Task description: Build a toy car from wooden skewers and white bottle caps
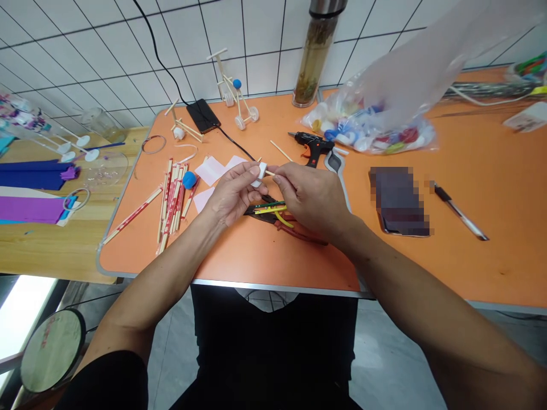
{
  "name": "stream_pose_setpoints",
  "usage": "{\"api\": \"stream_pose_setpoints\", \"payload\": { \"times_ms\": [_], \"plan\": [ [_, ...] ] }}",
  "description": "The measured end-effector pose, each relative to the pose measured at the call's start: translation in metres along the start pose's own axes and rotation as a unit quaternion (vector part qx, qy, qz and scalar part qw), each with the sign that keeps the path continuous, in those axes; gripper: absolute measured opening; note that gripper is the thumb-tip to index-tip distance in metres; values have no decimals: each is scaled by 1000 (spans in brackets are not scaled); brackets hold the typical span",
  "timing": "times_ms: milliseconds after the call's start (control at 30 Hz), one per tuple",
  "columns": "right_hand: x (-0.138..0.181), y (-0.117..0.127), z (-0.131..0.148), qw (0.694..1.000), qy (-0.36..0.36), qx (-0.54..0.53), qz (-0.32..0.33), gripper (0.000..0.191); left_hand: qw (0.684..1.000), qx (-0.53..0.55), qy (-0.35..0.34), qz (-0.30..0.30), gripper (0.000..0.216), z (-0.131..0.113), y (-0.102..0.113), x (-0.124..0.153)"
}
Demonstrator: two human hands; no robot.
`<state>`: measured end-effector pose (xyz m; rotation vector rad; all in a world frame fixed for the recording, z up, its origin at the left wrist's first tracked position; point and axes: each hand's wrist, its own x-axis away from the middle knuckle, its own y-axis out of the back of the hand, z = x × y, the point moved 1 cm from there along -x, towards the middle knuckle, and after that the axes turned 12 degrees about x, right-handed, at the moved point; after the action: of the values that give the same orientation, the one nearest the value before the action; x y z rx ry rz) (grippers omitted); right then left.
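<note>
1. From my seat I have both hands in the head view, meeting above the orange worktop [397, 267].
2. My left hand [235, 193] has a narrow grip, thumb and fingers closed on a small white piece [260, 173].
3. My right hand [316, 196] has its grip pinched on a thin wooden stick [270, 173], which points at the white piece. I cannot tell whether the stick's end goes in or only touches.
4. Both held things are raised over the worktop, between the hands – just right of some pale pink paper squares [209, 169].
5. Below the right hand I see a red-handled tool [294, 229], partly covered by it.
6. Farther left lie a group of wrapped sticks [173, 199], with a blue ball [189, 180] against them.
7. Toward the wall stands a small wheeled stick model [240, 105], carrying another blue ball [237, 83].
8. Beyond the right hand I have a black-and-orange glue gun [317, 148], with a clear plastic bag [376, 122] of coloured pieces just beside it.
9. Off to the right lie a dark phone [398, 199] and a pen [460, 212] – near each other, apart from the hands.
</note>
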<state>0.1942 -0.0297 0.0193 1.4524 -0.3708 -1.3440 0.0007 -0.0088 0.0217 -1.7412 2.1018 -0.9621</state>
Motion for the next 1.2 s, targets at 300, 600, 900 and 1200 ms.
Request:
{"api": "stream_pose_setpoints", "payload": {
  "times_ms": [300,600,900,1200],
  "plan": [
    [-5,-6,-9,999,-19,-35,-3,27,999,-51,-16,5,18,-5,-1,2],
    [-8,-8,-14,997,8,-72,3,27,970,-229,-84,9,30,-9,3,4],
    [-9,-13,-9,977,9,-210,-19,49,980,-190,-56,22,49,-1,4,2],
    [-9,-9,-6,940,-79,-331,7,28,986,-150,-49,62,53,-3,0,5]
  ]
}}
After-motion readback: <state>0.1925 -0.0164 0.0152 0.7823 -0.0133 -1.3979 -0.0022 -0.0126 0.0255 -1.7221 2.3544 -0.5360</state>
